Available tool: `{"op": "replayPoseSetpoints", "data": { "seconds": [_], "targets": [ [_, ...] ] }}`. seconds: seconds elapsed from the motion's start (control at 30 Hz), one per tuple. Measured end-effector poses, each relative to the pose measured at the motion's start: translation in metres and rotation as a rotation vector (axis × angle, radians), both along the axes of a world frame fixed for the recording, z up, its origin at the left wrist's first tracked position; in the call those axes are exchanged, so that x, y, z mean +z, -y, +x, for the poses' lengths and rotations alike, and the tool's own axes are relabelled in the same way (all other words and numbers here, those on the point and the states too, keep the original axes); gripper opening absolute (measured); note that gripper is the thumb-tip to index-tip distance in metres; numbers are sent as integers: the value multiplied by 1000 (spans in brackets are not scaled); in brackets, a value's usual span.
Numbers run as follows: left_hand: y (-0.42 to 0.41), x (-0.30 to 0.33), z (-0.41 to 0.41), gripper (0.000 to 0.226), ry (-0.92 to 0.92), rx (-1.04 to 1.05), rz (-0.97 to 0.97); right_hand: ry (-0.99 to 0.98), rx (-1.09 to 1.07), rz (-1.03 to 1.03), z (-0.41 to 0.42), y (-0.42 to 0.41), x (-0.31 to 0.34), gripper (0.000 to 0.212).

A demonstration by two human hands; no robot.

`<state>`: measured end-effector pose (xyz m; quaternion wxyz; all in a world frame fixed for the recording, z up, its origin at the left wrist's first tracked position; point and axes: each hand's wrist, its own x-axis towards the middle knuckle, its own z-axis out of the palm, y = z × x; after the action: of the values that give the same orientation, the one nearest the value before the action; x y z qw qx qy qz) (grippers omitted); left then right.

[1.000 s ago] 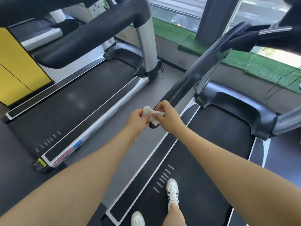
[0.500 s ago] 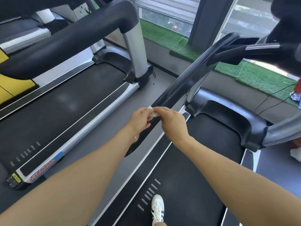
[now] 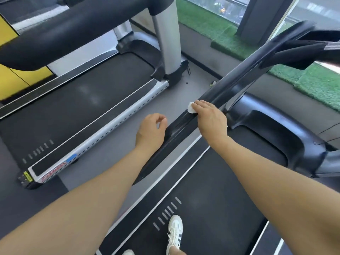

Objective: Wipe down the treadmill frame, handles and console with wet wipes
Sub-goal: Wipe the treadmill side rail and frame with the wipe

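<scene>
**Entry: wipe on left handrail, treadmill clean-down**

Near. I see one white lace-up trainer (image 3: 174,230) planted on the black rubber running belt (image 3: 211,190) of the treadmill I stand on; a second shoe only peeps in at the bottom edge.

Middle, left. My left hand (image 3: 150,132) hangs loosely curled beside the lower run of the long glossy black handrail (image 3: 176,127). It holds nothing, and I cannot tell whether it touches the rail.

Middle, right. My right hand (image 3: 209,116) lies palm-down across the same rail, closed over a small crumpled white wet wipe (image 3: 191,108). The wipe sits pressed between fingers and rail, and only its corner shows, past the fingertips on the rail's outer side. Most of it is hidden under the hand.

Risk, as I judge it. The wipe is bunched and small, so a long stroke up the slope could roll it out from under the fingers and drop it to the grey floor (image 3: 195,85) between machines. Pressing with fingertips alone would clean only the top face and miss the underside of the rail.

Far. The rail climbs toward the dark console arms (image 3: 301,50) at upper right, which I judge not yet reached. A neighbouring treadmill with a silver upright post (image 3: 168,35) stands to the left. Green artificial turf (image 3: 320,83) lines the window ledge.
</scene>
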<state>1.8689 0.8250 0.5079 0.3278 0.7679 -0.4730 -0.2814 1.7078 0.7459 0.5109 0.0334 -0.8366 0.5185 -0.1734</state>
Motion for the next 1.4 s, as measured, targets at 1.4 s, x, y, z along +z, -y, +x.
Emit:
{"op": "replayPoseSetpoints", "data": {
  "seconds": [1.4],
  "targets": [
    [-173, -16, 70, 31, -89, -3, 164, 207, 172, 341, 103, -225, -35, 53]
  ]
}}
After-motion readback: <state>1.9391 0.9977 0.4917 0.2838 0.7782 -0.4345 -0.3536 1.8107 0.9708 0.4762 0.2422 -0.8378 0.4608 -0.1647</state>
